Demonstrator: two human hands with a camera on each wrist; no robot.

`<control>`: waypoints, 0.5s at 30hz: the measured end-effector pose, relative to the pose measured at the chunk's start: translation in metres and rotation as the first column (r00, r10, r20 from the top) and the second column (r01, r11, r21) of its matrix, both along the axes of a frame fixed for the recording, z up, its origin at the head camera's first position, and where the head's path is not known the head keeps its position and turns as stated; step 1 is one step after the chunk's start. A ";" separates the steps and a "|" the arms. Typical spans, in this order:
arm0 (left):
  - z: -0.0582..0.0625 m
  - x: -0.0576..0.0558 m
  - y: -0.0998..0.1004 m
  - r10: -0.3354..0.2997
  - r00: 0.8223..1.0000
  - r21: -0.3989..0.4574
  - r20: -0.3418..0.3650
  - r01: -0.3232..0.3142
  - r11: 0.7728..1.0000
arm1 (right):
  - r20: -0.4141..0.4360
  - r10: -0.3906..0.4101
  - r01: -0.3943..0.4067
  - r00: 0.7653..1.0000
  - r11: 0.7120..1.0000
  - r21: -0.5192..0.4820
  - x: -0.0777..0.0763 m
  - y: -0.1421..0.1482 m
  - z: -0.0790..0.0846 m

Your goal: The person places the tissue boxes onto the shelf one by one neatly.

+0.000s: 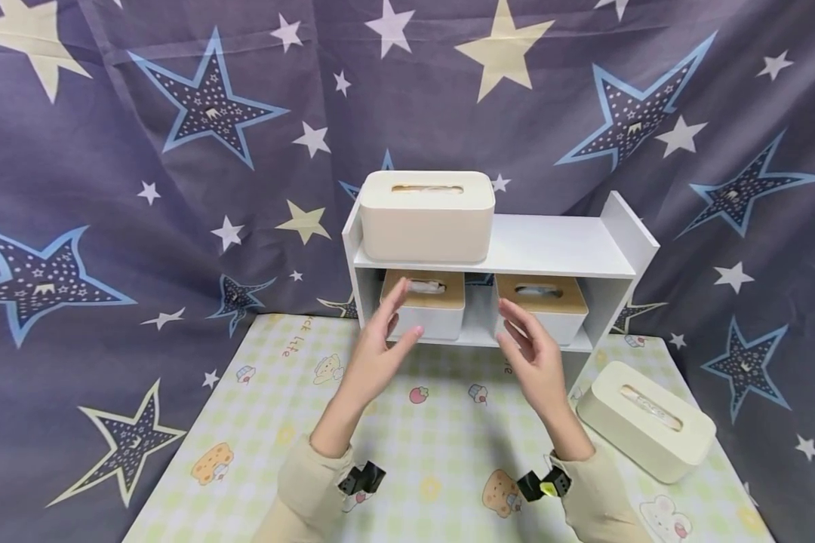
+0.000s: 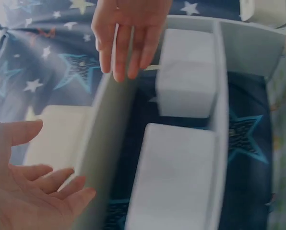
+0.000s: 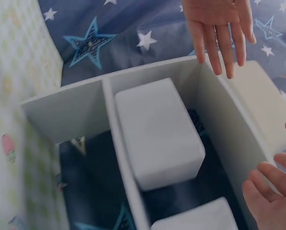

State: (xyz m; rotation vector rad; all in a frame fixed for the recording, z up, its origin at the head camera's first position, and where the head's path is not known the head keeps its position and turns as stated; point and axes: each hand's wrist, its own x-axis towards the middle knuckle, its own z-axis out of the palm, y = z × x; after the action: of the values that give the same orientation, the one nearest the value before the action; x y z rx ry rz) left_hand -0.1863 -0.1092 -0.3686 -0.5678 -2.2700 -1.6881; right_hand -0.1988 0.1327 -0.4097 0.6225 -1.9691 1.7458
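Observation:
My left hand (image 1: 378, 351) is raised in front of the white shelf (image 1: 557, 245), fingers extended and thumb apart, holding nothing. In the head view it overlaps the left wood-lidded tissue box (image 1: 435, 320) on the middle board. Level with it, my right hand (image 1: 531, 354) also holds nothing, its fingers slightly bent near the right wood-lidded tissue box (image 1: 557, 317). On the top board, at the left end, sits a cream tissue box (image 1: 426, 222) with a slot in its lid. Both wrist views show the two hands with palms turned and fingers spread, apart from the boxes.
Another cream tissue box (image 1: 645, 422) lies angled on the checked tablecloth (image 1: 421, 452), right of the shelf. The shelf's raised right side panel (image 1: 628, 226) stands above the top board. A star-patterned curtain (image 1: 176, 188) hangs behind and along both sides.

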 end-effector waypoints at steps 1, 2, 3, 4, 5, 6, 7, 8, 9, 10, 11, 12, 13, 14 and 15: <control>-0.005 0.001 0.002 -0.005 1.000 -0.009 0.009 0.005 1.000 | -0.002 -0.009 0.009 1.000 1.000 0.006 0.002 0.004 -0.005; -0.010 0.001 0.005 -0.008 1.000 -0.020 0.020 0.008 1.000 | -0.004 -0.019 0.019 1.000 1.000 0.012 0.005 0.008 -0.010; -0.015 0.001 0.008 -0.014 0.999 -0.029 0.039 0.015 0.999 | -0.007 -0.027 0.028 1.000 0.999 0.019 0.007 0.013 -0.014; -0.021 0.002 0.011 -0.021 0.998 -0.038 0.056 0.024 0.999 | -0.009 -0.039 0.039 0.999 0.999 0.024 0.009 0.017 -0.019; -0.026 0.002 0.014 -0.028 0.997 -0.046 0.076 0.031 0.998 | -0.008 -0.050 0.050 0.999 0.998 0.028 0.012 0.022 -0.023; -0.030 0.003 0.017 -0.039 0.995 -0.050 0.092 0.044 0.998 | -0.004 -0.060 0.060 0.998 0.998 0.029 0.014 0.026 -0.027; -0.035 0.003 0.021 -0.048 0.993 -0.058 0.104 0.055 0.997 | 0.002 -0.072 0.071 0.997 0.997 0.031 0.017 0.031 -0.031; -0.039 0.003 0.026 -0.057 0.991 -0.067 0.118 0.065 0.996 | 0.010 -0.087 0.086 0.996 0.996 0.034 0.019 0.035 -0.034; -0.043 0.003 0.030 -0.066 0.989 -0.075 0.134 0.076 0.994 | 0.018 -0.100 0.100 0.995 0.994 0.039 0.021 0.040 -0.036; -0.046 0.002 0.035 -0.075 0.987 -0.083 0.142 0.087 0.993 | 0.026 -0.115 0.114 0.993 0.993 0.044 0.023 0.045 -0.039; -0.049 0.002 0.041 -0.086 0.985 -0.091 0.147 0.100 0.991 | 0.032 -0.128 0.126 0.991 0.991 0.048 0.025 0.050 -0.041; -0.052 0.002 0.046 -0.099 0.984 -0.096 0.151 0.114 0.989 | 0.035 -0.138 0.136 0.990 0.989 0.055 0.027 0.055 -0.043; -0.054 0.001 0.052 -0.111 0.981 -0.101 0.158 0.128 0.987 | 0.039 -0.150 0.148 0.988 0.987 0.057 0.029 0.060 -0.045; -0.056 0.001 0.058 -0.129 0.978 -0.098 0.162 0.146 0.984 | 0.041 -0.163 0.160 0.986 0.985 0.060 0.031 0.065 -0.048; -0.058 0.000 0.064 -0.148 0.975 -0.097 0.168 0.166 0.981 | 0.046 -0.177 0.174 0.983 0.983 0.059 0.033 0.070 -0.049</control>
State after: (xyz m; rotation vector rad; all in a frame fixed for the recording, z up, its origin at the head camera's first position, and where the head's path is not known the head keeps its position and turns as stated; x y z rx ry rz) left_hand -0.1858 -0.0456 -0.4269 -0.6751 -2.5043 -1.7465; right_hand -0.1660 0.2028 -0.4591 0.4115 -2.0449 1.6207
